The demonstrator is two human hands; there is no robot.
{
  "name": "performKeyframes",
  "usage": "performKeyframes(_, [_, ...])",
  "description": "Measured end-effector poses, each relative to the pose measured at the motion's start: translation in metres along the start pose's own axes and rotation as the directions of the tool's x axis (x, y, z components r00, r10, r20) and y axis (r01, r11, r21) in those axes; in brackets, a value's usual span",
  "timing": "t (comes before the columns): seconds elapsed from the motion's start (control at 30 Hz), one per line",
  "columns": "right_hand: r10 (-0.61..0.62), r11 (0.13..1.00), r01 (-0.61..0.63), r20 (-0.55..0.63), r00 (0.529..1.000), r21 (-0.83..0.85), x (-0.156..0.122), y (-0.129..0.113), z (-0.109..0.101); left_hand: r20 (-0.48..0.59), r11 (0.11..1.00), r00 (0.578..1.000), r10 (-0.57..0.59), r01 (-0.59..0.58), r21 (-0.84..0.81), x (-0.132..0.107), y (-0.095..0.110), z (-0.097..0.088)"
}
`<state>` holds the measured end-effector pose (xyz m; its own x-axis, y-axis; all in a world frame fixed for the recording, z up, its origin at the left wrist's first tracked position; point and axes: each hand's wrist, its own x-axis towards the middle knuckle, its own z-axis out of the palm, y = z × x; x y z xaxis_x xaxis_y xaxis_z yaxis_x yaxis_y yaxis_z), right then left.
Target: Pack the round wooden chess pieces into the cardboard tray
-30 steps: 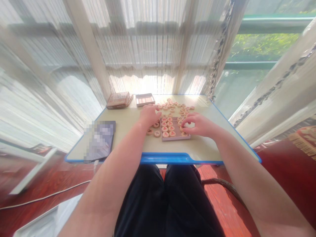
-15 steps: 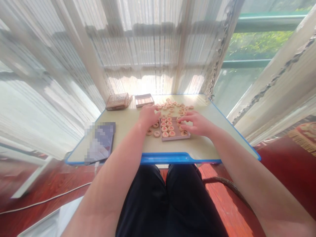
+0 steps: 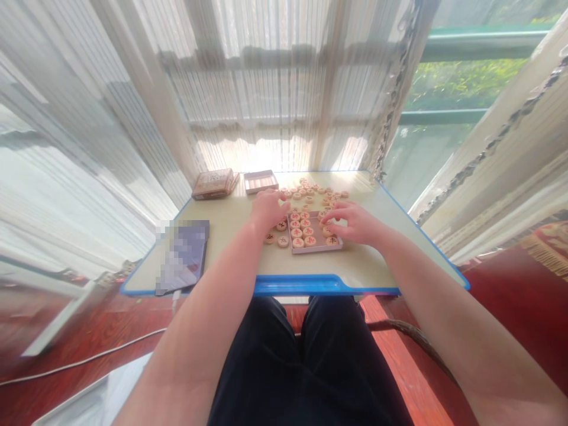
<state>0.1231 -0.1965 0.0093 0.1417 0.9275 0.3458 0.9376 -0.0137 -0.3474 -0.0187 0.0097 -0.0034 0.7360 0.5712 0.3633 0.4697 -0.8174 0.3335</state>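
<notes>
A shallow square tray (image 3: pixel 316 248) on the small table (image 3: pixel 231 225) holds several round wooden chess discs (image 3: pixel 304 232) with red characters. My right hand (image 3: pixel 355 223) lies over the tray's right side, fingers bent and fingertips touching the discs there. My left hand (image 3: pixel 267 208) rests just left of the tray, fingers curled over loose discs (image 3: pixel 276 238) on the table. Whether either hand grips a disc stays hidden. More loose discs (image 3: pixel 316 191) lie scattered behind the tray.
A closed wooden box (image 3: pixel 213 184) and a smaller open box (image 3: pixel 261 181) stand at the table's back left. A dark flat device (image 3: pixel 184 254) lies at the left front corner. Sheer curtains surround the table. My legs are under its blue front edge (image 3: pixel 326 286).
My right hand's fingers uncurled from a tighter pinch and now spread over the tray's right column. My left hand stayed put. The view shifted slightly.
</notes>
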Motion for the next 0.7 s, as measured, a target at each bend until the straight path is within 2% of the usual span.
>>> performKeyframes(0.7, [0.008, 1.000, -0.008, -0.042, 0.999, 0.012, -0.0001, -0.0060, -0.0045, 0.031, 1.000, 0.999, -0.013, 0.012, 0.021, 0.0013, -0.0010, 0.0013])
